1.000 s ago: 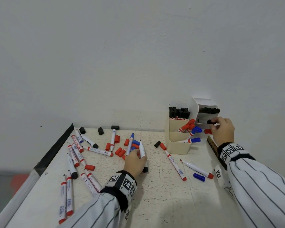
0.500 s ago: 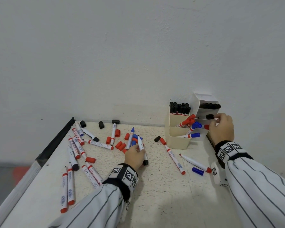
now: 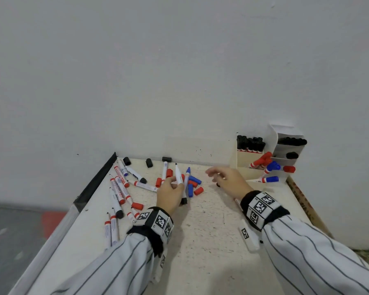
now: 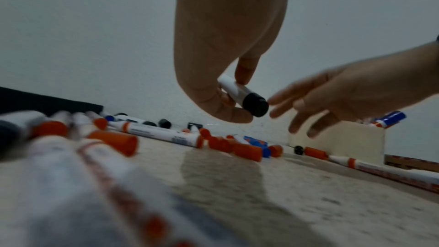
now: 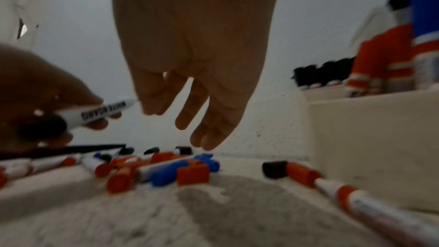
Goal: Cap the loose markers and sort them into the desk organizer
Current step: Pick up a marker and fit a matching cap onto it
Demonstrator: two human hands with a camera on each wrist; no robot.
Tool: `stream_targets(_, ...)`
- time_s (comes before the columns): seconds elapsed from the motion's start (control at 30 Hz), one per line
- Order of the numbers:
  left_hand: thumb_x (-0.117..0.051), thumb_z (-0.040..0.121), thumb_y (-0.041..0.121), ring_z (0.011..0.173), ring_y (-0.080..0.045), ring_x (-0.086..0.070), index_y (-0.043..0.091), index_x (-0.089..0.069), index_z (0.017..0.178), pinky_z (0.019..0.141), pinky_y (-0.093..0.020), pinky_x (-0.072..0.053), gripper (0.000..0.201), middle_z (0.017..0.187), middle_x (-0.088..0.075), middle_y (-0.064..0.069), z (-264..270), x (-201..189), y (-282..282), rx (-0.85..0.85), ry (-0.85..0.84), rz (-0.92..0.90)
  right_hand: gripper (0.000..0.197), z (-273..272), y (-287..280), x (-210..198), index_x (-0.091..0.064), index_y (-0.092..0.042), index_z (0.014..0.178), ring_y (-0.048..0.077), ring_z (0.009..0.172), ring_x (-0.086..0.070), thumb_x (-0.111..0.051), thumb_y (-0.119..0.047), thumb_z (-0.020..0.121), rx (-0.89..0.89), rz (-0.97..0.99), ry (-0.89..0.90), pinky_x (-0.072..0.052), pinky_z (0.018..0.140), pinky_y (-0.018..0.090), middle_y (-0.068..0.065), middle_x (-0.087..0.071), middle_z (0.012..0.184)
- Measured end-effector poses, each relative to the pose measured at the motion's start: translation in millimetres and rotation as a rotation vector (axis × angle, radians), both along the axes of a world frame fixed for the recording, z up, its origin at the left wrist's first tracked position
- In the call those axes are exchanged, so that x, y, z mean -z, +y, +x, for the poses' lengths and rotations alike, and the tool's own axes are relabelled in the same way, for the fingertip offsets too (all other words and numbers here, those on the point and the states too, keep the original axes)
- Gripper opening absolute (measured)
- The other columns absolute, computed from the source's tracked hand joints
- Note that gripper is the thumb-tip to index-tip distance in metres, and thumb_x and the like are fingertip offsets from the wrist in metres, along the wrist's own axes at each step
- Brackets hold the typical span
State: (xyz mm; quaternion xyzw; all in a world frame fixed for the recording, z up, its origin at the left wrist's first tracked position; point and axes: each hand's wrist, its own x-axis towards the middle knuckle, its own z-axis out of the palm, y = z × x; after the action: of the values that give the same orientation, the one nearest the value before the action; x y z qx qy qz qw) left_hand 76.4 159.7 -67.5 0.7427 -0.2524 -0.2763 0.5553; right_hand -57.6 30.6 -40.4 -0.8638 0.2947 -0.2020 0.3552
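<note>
Left hand point(image 3: 169, 193) pinches our uncapped black marker point(image 3: 180, 182) above the table point(image 3: 200, 241); right hand point(image 3: 228, 180) hovers spread and empty. Desk organizer point(image 3: 249, 165) holds many capped markers, but we judge plenty remain.

Plain white wall point(image 3: 179, 71), lightly scuffed, behind a speckled off-white worktop point(image 3: 211, 241) with a black left edge strip point(image 3: 94, 184). Grey floor point(image 3: 13, 231) with a red patch point(image 3: 51, 222) at left.
</note>
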Motion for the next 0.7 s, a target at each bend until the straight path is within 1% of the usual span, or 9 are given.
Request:
stream_targets(0.07,-0.052,0.093,0.017,0.084,-0.017,-0.064,0.013,-0.051,0.121,0.072,-0.034,-0.058,0.029,0.098,-0.063,-0.004,18.8,-0.6,9.8,-0.028,0.023,0.006,0.031,22.0,9.6,14.1,-0.062,-0.019,0.118,0.018,0.103,-0.057,-0.053,-0.009,0.09,-0.146,0.006,0.203,-0.045,0.092,0.027,0.001,-0.059,0.118)
stream_targets(0.2,-0.053,0.092,0.017,0.082,-0.021,-0.064,0.011,-0.049,0.125,0.06,-0.028,-0.056,0.034,0.103,-0.063,-0.009,55.6,2.1,31.8,-0.059,0.003,0.069,0.031,54.1,25.1,34.0,-0.064,-0.022,0.115,0.012,0.109,-0.05,-0.058,-0.016,0.084,-0.249,-0.042,0.453,-0.038,0.094,0.023,-0.002,-0.052,0.125)
stream_targets(0.23,-0.052,0.093,0.018,0.084,-0.023,-0.064,0.011,-0.049,0.126,0.061,-0.028,-0.055,0.034,0.105,-0.062,-0.009,63.7,2.0,37.5,-0.065,-0.026,0.098,0.028,60.9,25.3,36.3,-0.066,-0.019,0.112,0.014,0.112,-0.05,-0.058,-0.014,0.085,-0.227,-0.081,0.452,-0.036,0.094,0.021,0.0,-0.053,0.125)
stream_targets(0.33,-0.052,0.091,0.021,0.095,-0.028,-0.063,0.011,-0.052,0.125,0.082,-0.038,-0.055,0.036,0.112,-0.061,-0.01,86.6,2.1,48.1,-0.106,-0.059,0.152,0.023,81.3,18.0,33.1,-0.069,-0.012,0.104,0.019,0.109,-0.053,-0.054,-0.009,0.088,-0.129,-0.133,0.459,-0.037,0.087,0.019,0.005,-0.058,0.119)
stream_targets(0.37,-0.053,0.091,0.021,0.095,-0.026,-0.062,0.012,-0.054,0.123,0.082,-0.036,-0.055,0.034,0.111,-0.061,-0.009,94.6,2.9,50.0,-0.119,-0.057,0.16,0.022,88.6,13.1,30.3,-0.068,-0.012,0.103,0.02,0.106,-0.055,-0.053,-0.009,0.088,-0.102,-0.159,0.47,-0.04,0.085,0.021,0.006,-0.059,0.118)
stream_targets(0.47,-0.051,0.093,0.016,0.075,-0.009,-0.055,0.017,-0.055,0.109,0.053,-0.011,-0.048,0.017,0.091,-0.056,0.002,113.6,2.2,52.4,-0.15,-0.037,0.17,0.022,116.0,-4.7,24.1,-0.066,-0.015,0.104,0.019,0.098,-0.056,-0.05,-0.014,0.089,-0.031,-0.192,0.428,-0.043,0.085,0.027,0.007,-0.055,0.119)
stream_targets(0.5,-0.052,0.092,0.017,0.073,-0.008,-0.054,0.018,-0.055,0.109,0.051,-0.01,-0.047,0.017,0.09,-0.056,0.003,119.2,2.1,52.2,-0.15,-0.039,0.183,0.024,126.5,-9.8,22.8,-0.064,-0.015,0.109,0.02,0.101,-0.055,-0.05,-0.014,0.089,-0.036,-0.187,0.416,-0.042,0.088,0.028,0.007,-0.053,0.122)
stream_targets(0.6,-0.056,0.089,0.023,0.081,-0.019,-0.062,0.015,-0.056,0.118,0.061,-0.024,-0.053,0.03,0.102,-0.06,-0.003,133.0,2.7,50.5,-0.134,-0.054,0.22,0.039,158.9,-19.5,23.0,-0.051,-0.016,0.128,0.025,0.124,-0.042,-0.049,-0.013,0.089,-0.118,-0.179,0.472,-0.033,0.105,0.035,0.009,-0.045,0.137)
stream_targets(0.7,-0.055,0.089,0.02,0.069,-0.02,-0.061,0.016,-0.056,0.116,0.049,-0.024,-0.05,0.027,0.097,-0.062,-0.006,142.5,4.2,47.4,-0.121,-0.022,0.21,0.048,189.3,-25.4,29.1,-0.043,-0.021,0.136,0.028,0.129,-0.039,-0.049,-0.018,0.089,-0.161,-0.151,0.508,-0.031,0.109,0.042,0.005,-0.042,0.143)
